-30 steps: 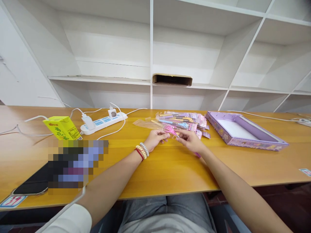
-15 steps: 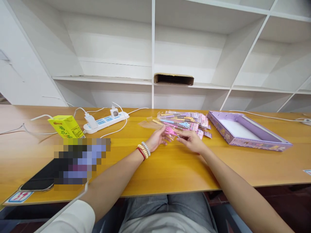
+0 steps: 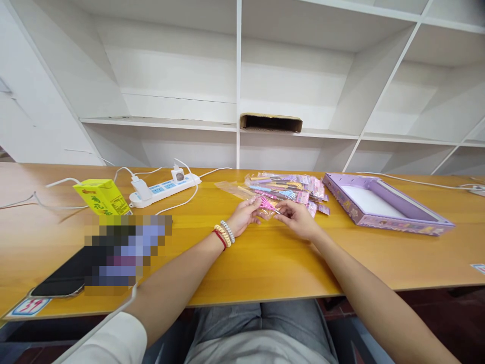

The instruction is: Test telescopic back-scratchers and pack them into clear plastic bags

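Between my two hands is a small pink back scratcher (image 3: 268, 203) with a hand-shaped head. My left hand (image 3: 244, 217), with bracelets at the wrist, has its fingers closed at the pink head. The thumb and fingers of my right hand (image 3: 295, 217) pinch the thin shaft on the other side. Just behind them lies a pile of clear-wrapped packets (image 3: 303, 184) with pink and purple cards, holding similar items in several colours. An empty-looking clear plastic sleeve (image 3: 231, 189) lies at the pile's left edge, partly behind my left hand.
On the right lies a shallow purple box (image 3: 401, 225). To the left are a white power strip (image 3: 166, 189) with plugs and cables, a yellow carton (image 3: 100, 194) and a black phone (image 3: 64, 278). White shelves (image 3: 170, 121) rise behind, with a cardboard box (image 3: 271, 123) on one.
My right fingers have shifted slightly on the shaft, and the pink head has turned a little in my left fingers. The other things stay in place.
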Demonstrator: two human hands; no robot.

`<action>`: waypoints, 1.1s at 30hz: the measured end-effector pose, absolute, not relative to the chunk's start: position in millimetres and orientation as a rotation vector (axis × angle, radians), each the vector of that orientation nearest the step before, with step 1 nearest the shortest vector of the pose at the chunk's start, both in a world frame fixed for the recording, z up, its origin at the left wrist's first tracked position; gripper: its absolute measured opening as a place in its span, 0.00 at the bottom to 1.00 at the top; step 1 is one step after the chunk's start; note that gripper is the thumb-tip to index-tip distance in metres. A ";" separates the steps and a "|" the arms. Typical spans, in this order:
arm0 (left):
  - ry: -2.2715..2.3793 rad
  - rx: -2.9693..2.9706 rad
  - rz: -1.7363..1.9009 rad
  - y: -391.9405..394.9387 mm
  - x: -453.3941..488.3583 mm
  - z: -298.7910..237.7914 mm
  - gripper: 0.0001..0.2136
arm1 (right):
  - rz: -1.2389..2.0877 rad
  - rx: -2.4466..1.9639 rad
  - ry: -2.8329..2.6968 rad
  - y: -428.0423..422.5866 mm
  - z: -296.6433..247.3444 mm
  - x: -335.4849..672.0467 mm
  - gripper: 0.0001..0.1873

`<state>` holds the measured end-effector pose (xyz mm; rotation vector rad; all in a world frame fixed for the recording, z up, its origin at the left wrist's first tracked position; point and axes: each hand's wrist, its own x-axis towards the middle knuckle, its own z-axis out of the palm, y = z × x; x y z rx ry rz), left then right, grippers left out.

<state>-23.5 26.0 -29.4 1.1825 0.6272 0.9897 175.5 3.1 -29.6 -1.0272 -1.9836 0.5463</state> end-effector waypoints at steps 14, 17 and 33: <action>0.770 1.112 1.144 26.5 -21.5 -24.1 0.12 | 0.778 -1.147 -2.074 5.1 -25.7 181.4 0.21; 0.808 1.047 1.256 34.2 -29.8 -23.2 0.12 | 0.749 -1.273 -2.258 9.2 -25.5 189.5 0.17; 0.771 1.204 0.989 20.5 -18.6 -28.9 0.16 | 0.618 -1.153 -2.124 4.3 -32.7 172.6 0.16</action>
